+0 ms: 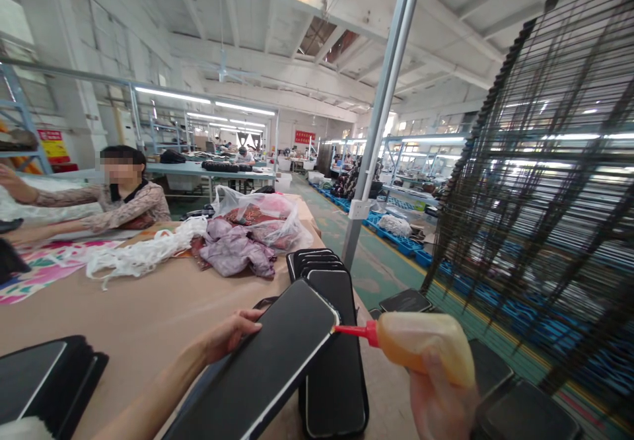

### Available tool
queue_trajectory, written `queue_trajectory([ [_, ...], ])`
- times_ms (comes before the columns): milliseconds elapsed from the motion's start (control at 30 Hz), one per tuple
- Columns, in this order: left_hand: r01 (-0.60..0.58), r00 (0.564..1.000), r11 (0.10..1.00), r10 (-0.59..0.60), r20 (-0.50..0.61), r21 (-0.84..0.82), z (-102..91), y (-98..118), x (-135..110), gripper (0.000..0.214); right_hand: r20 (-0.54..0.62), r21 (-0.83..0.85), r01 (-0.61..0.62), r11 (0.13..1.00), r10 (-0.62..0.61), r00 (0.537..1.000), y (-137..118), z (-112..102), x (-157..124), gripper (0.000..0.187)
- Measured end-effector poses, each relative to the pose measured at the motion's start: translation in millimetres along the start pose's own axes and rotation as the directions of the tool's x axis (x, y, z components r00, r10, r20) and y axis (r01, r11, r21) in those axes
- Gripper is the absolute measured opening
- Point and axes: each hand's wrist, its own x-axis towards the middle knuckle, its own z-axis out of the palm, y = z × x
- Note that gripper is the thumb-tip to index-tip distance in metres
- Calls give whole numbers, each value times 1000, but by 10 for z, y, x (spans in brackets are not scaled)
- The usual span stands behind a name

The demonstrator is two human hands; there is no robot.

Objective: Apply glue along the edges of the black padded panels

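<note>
My left hand (228,334) grips the far edge of a flat black rectangular panel (267,361) and holds it tilted above the table. In my right hand (440,400) is an orange squeeze bottle (426,341), fingers wrapped round it. Its red nozzle (352,329) touches the panel's upper right corner. Under the panel lies a row of similar black panels (331,347), overlapped along the table's right edge.
Another pile of black panels (44,377) sits at the lower left. White cord (143,252), purple cloth (238,252) and a plastic bag (262,219) lie further back. A person (123,195) works at the far left. A grey pole (381,110) and a dark wire rack (545,195) stand on the right.
</note>
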Motion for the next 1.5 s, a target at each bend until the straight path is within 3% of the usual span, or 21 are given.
queue_trajectory([
  [167, -6, 1000, 1000, 6, -22, 7, 8, -22, -1, 44, 28, -18, 10, 1000, -10, 1000, 9, 25, -30, 54],
  [400, -28, 998, 999, 25, 60, 38, -5, -57, -2, 45, 13, -21, 1, 1000, -1, 1000, 2, 59, -47, 57],
  [1000, -39, 999, 998, 39, 2, 54, 78, -34, -96, 45, 46, -25, -6, 1000, 7, 999, 46, 95, -65, 41],
  [1300, -40, 999, 997, 38, 30, 72, 32, -106, -35, 43, 74, -55, -86, 995, 90, 993, 19, 155, -209, 52],
  [1500, -19, 1000, 997, 20, -8, 77, 13, -97, -30, 44, 72, -93, -81, 992, 88, 994, 85, 103, -228, 53],
])
